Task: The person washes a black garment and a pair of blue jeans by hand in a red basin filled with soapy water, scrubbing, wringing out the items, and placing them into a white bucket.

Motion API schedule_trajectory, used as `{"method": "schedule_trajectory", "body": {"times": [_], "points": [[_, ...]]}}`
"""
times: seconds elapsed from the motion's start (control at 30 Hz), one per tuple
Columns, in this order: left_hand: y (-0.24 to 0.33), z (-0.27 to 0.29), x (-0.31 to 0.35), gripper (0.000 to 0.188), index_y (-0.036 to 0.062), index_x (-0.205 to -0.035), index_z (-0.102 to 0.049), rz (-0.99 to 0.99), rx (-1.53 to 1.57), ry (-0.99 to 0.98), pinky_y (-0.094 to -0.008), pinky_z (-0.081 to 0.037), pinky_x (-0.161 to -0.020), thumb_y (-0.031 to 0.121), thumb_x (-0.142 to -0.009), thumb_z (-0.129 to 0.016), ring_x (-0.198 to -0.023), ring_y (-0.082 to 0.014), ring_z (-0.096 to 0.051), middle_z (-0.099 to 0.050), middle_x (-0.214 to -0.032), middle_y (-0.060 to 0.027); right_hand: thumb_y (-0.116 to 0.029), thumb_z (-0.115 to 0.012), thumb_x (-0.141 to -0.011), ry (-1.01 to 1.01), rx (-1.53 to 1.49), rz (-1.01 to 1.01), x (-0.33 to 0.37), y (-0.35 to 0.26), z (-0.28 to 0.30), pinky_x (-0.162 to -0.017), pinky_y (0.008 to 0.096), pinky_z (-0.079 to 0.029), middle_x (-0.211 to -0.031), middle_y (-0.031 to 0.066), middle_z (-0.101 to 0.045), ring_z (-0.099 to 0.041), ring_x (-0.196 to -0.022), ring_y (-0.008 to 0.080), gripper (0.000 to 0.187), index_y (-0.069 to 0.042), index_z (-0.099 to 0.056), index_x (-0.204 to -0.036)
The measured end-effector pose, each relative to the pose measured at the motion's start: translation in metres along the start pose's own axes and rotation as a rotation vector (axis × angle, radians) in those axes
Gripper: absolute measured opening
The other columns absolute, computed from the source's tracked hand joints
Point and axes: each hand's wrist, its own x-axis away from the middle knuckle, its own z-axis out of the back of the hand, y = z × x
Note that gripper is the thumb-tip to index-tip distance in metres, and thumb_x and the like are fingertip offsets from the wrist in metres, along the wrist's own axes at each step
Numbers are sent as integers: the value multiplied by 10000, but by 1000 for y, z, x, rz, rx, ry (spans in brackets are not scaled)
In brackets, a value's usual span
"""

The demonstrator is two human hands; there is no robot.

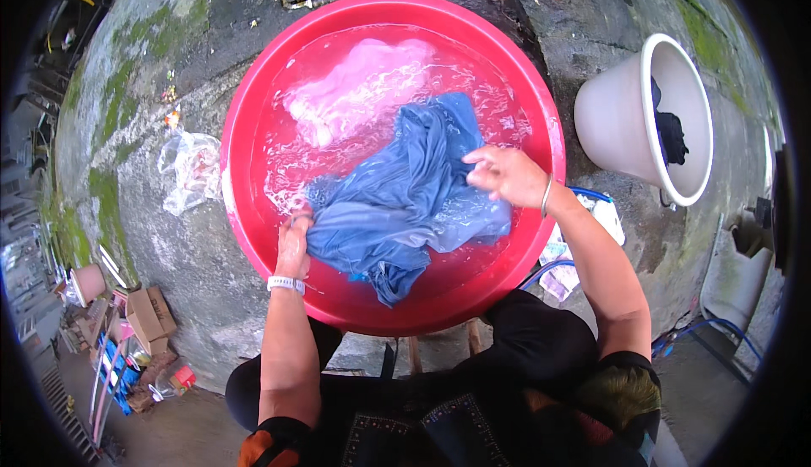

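A blue garment [380,192] lies bunched in the water of a large red basin [239,213], partly sunk and partly above the surface. At its left edge, my left hand [294,243] has its fingers closed on the fabric. Over the garment's right side is my right hand [509,178], its fingers loosely bent and apart, with no cloth visible between them. Beyond the blue garment, a pink cloth [363,82] floats spread out in the rippled water.
To the right, a white bucket [612,116] lies tilted with dark cloth [672,137] inside. A clear plastic bag [190,171] rests left of the basin. Packets [562,277] and a blue hose [591,193] are by its right rim. A cardboard box [150,319] stands lower left.
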Motion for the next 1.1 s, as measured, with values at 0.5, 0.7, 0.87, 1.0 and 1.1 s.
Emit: {"method": "schedule_trajectory", "body": {"times": [0.5,0.7,0.87,1.0,1.1], "points": [[8,-140,30,512,25,-1313,-557,-412,-1190,-324,-338,-520,-863,323,-925,-709,-974,-277,-661,-701,-1082,-200,-23,-658,-865,363,-285,352,-96,28,-8,-786,316,-504,-889,44,-657,-606,-813,140,97,29,-645,-946],[59,-99,36,164,47,-1077,-687,-312,-116,-331,-223,-507,-692,67,-916,-708,-756,-46,-609,-694,-894,19,-48,-694,-867,298,-416,446,-39,-6,23,-794,271,-522,-966,29,-712,-633,-878,87,205,-5,-703,-1068],[39,-65,0,191,23,-1095,-653,-253,-627,-324,-228,-485,-652,52,-908,-684,-704,-39,-577,-663,-831,14,-150,-725,-855,118,41,166,-75,63,14,-895,348,-517,-1001,119,-718,-673,-960,217,279,-25,-679,-1100],[6,-44,-20,213,15,-1066,-626,-219,-621,-288,-284,-479,-663,55,-861,-665,-702,-92,-561,-646,-803,-8,-139,-693,-811,77,374,179,-62,85,-22,-896,447,-523,-1036,190,-698,-666,-1022,374,299,-74,-655,-1101],[8,-35,-23,196,15,-1034,-619,-176,-749,-317,-283,-475,-691,61,-849,-664,-733,-101,-565,-641,-810,-14,-165,-690,-842,-319,526,215,-49,79,-32,-823,420,-536,-940,154,-717,-694,-933,325,185,-77,-696,-1005]]}}
